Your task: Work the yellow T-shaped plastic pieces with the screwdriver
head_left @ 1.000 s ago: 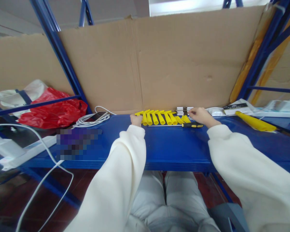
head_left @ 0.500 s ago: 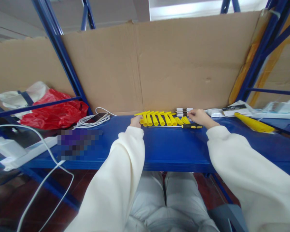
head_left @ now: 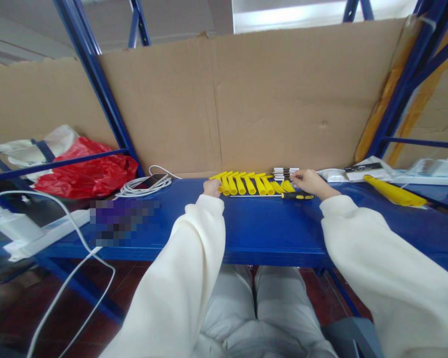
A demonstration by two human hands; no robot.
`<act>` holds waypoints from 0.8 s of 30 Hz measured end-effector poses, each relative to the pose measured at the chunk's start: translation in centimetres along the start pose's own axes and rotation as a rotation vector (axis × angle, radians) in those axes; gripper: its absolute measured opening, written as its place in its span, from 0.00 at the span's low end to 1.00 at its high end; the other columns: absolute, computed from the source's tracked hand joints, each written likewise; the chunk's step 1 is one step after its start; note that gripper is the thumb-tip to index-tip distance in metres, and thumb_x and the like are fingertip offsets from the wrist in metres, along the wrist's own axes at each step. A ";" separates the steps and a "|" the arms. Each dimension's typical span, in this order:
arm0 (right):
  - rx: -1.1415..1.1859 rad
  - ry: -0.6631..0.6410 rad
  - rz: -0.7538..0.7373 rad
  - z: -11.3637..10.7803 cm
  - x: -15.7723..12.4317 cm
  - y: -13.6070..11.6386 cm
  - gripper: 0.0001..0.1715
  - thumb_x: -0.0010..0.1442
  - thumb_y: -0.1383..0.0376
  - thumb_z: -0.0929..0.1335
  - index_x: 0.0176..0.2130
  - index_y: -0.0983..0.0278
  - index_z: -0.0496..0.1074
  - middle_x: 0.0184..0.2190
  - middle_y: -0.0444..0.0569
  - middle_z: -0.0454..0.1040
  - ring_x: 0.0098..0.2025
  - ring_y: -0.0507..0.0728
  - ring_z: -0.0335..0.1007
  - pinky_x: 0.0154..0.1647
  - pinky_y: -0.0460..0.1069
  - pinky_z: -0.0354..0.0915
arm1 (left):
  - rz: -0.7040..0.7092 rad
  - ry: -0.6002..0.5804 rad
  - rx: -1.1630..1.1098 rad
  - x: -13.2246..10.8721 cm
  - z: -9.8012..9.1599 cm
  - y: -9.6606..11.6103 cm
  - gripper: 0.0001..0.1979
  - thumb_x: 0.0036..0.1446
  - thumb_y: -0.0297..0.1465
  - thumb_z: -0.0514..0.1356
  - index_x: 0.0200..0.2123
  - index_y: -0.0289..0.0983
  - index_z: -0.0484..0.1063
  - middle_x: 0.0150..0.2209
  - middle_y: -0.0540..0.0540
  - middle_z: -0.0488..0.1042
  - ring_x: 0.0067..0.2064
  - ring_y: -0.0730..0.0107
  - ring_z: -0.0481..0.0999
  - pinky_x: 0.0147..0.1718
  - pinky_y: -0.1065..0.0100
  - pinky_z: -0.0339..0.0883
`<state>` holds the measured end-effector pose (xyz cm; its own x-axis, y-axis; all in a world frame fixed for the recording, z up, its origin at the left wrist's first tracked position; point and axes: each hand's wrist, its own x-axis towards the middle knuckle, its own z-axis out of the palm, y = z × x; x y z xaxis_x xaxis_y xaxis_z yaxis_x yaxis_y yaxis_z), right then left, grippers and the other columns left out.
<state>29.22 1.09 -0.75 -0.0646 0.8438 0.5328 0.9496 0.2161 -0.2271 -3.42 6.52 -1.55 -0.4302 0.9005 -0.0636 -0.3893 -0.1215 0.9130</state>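
Observation:
Several yellow tubular pieces (head_left: 250, 184) lie in a row on the blue shelf (head_left: 268, 228). At the row's left end my left hand (head_left: 212, 188) is closed on the leftmost yellow piece. Smaller yellow pieces (head_left: 283, 186) lie at the right end of the row. Behind them is a stack of white and dark pieces (head_left: 282, 174). My right hand (head_left: 306, 180) is beside that stack with its fingers pinched together; whatever is between them is too small to make out. A screwdriver (head_left: 298, 195) with a black and yellow handle lies in front of the row.
Coiled white cable (head_left: 145, 187), a red bag (head_left: 87, 169) and a white power strip (head_left: 55, 233) are on the left. To the right lie a yellow wrapped item (head_left: 395, 191) and white packages (head_left: 367, 170). A cardboard panel (head_left: 283, 99) stands behind the shelf.
The whole view has shifted slightly. Both hands stay at nearly the same places by the yellow pieces and the stack.

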 end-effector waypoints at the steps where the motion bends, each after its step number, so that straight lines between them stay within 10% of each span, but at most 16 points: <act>1: 0.010 -0.002 -0.002 0.0 0.0 0.0 0.16 0.61 0.65 0.65 0.37 0.63 0.84 0.29 0.52 0.83 0.32 0.59 0.78 0.37 0.48 0.69 | -0.019 0.024 0.011 -0.3 0.1 0.2 0.17 0.38 0.08 0.60 0.29 0.32 0.72 0.33 0.42 0.78 0.45 0.53 0.84 0.42 0.59 0.79; 11: 0.289 -0.038 0.059 0.6 0.0 -0.9 0.13 0.63 0.67 0.66 0.39 0.67 0.81 0.32 0.53 0.83 0.29 0.56 0.77 0.36 0.48 0.72 | -0.017 -0.127 -0.074 -3.8 1.9 1.3 0.29 0.45 0.10 0.59 0.50 0.37 0.73 0.46 0.42 0.79 0.46 0.61 0.83 0.45 0.61 0.80; 18: 0.699 0.033 0.252 0.9 0.1 -2.3 0.20 0.71 0.54 0.64 0.50 0.66 0.74 0.44 0.59 0.82 0.31 0.55 0.79 0.32 0.48 0.73 | -0.039 -0.643 0.041 -6.4 2.1 0.6 0.30 0.46 0.09 0.61 0.50 0.38 0.76 0.55 0.39 0.77 0.55 0.61 0.79 0.51 0.63 0.76; 24: 0.938 0.155 0.343 1.0 0.9 -1.9 0.22 0.70 0.47 0.63 0.50 0.61 0.69 0.34 0.51 0.80 0.24 0.52 0.75 0.24 0.45 0.70 | -0.030 -0.989 0.182 -7.6 1.7 -0.2 0.31 0.42 0.11 0.66 0.50 0.40 0.78 0.59 0.38 0.75 0.57 0.57 0.78 0.52 0.60 0.75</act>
<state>27.10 1.91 -0.67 0.2705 0.8743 0.4030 0.2801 0.3290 -0.9018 1.32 0.43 -0.60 0.4798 0.8544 0.1997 -0.2228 -0.1016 0.9696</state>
